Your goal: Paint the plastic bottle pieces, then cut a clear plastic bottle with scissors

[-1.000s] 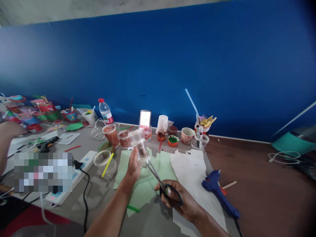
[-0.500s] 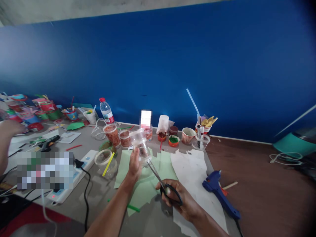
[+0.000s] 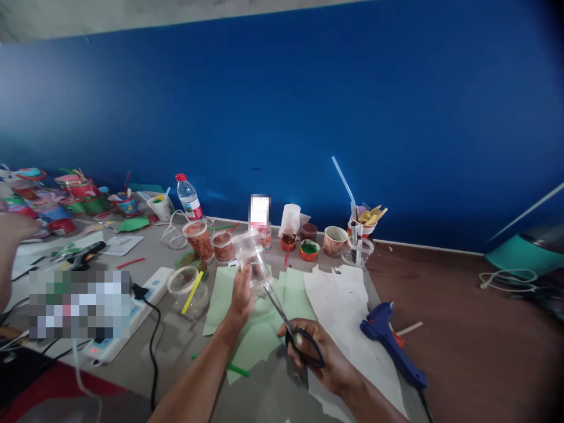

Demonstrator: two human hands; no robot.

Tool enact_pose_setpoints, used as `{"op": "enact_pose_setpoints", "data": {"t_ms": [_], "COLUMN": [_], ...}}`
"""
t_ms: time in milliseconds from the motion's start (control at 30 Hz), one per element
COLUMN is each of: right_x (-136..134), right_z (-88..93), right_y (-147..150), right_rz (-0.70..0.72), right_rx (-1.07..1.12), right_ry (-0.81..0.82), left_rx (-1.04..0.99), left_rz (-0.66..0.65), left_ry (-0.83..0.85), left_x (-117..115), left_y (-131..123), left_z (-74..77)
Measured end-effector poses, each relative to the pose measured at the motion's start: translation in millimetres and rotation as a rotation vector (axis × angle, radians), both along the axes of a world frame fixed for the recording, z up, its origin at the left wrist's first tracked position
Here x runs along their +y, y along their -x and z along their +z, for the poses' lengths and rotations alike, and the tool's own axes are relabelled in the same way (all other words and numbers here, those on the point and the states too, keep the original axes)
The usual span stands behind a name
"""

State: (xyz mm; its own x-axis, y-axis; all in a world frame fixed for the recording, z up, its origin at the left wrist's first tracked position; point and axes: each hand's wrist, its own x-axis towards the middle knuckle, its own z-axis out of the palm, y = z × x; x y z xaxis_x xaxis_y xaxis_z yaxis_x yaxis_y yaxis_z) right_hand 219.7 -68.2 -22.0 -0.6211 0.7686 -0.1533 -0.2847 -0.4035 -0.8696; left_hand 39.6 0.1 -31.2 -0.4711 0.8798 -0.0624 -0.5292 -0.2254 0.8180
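My left hand (image 3: 241, 294) grips a clear plastic cup (image 3: 253, 261), tilted, above the table. In my right hand (image 3: 315, 349) are black-handled scissors (image 3: 282, 314), the fingers wrapped round the loops. The blade tips meet the lower end of the cup; whether they pass through the plastic I cannot make out. Beneath both hands lie a light green paper sheet (image 3: 251, 346) and a torn white sheet (image 3: 339, 311). A clear tub (image 3: 187, 294) with a yellow strip (image 3: 192, 292) across it stands left of my left hand.
A blue glue gun (image 3: 394, 346) rests at the right. Left are a white power strip (image 3: 154, 288) with a black cord and another person's arm (image 3: 15, 252). Paint cups, such as one with green (image 3: 309, 249), and a water bottle (image 3: 189, 198) line the blue wall (image 3: 282, 117).
Almost nothing differs. The view has shifted very slightly, and the cup and scissors keep nearly the same position against each other. The other person's arm has moved a little.
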Motion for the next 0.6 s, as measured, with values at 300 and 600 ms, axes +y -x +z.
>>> {"op": "enact_pose_setpoints", "data": {"t_ms": [300,600], "right_x": [0,1], "right_z": [-1.4,-13.0], "right_y": [0,3], "right_rz": [0.006,-0.002], "right_rx": [0.008,-0.089], "right_ry": [-0.024,-0.053], "left_rx": [0.071,0.039], "left_rz": [-0.054,-0.064], "left_ry": [-0.066,-0.064], "left_x": [0,1], "left_y": [2,3], "left_z": [-8.1,-14.2]}}
